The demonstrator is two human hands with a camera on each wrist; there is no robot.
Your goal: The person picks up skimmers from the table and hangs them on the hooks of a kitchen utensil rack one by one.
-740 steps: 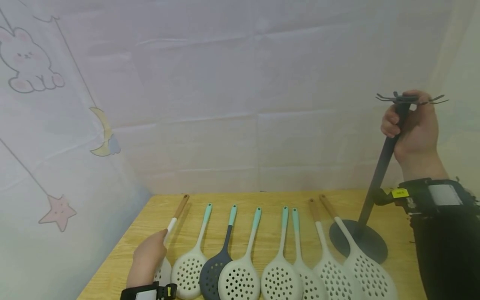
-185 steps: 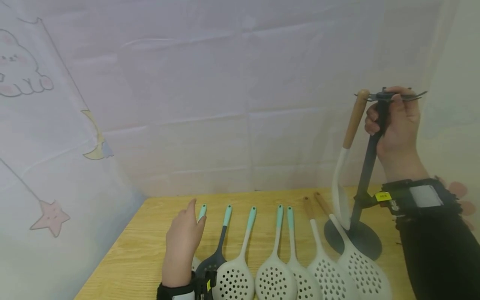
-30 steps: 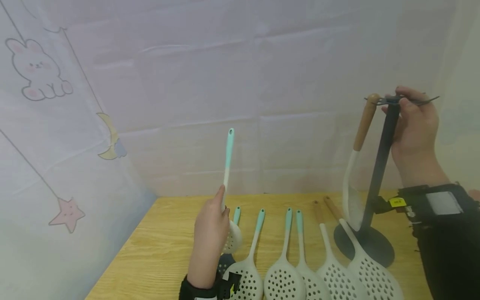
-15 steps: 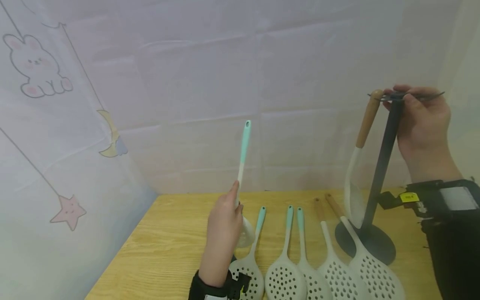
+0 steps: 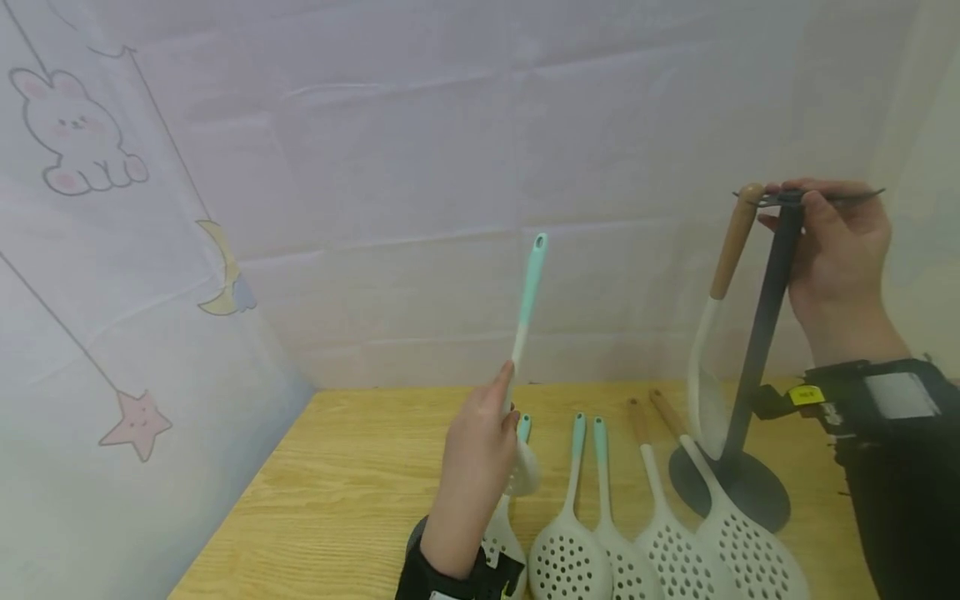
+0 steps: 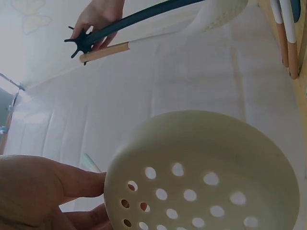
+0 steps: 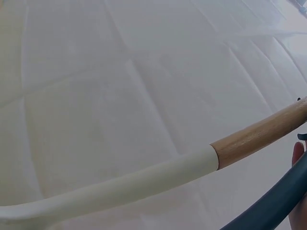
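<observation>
Cream skimmer (image 6: 201,177) bowl shows only from the left wrist, pinched by left hand (image 5: 474,450); right hand (image 5: 836,250) grips stand (image 5: 757,333).

Right wrist view: a utensil handle (image 7: 158,179) crosses the frame diagonally, rising from lower left to upper right. Its lower stretch is cream-white and curves off at the left edge; the upper stretch (image 7: 261,135) is bare wood, with a sharp joint between them right of centre. In the bottom right corner a dark blue-grey bar (image 7: 276,201) runs alongside and below the handle. A fingertip (image 7: 297,154) of the right hand shows at the right edge, between wood and bar. Behind: creased white fabric backdrop (image 7: 120,81).
</observation>
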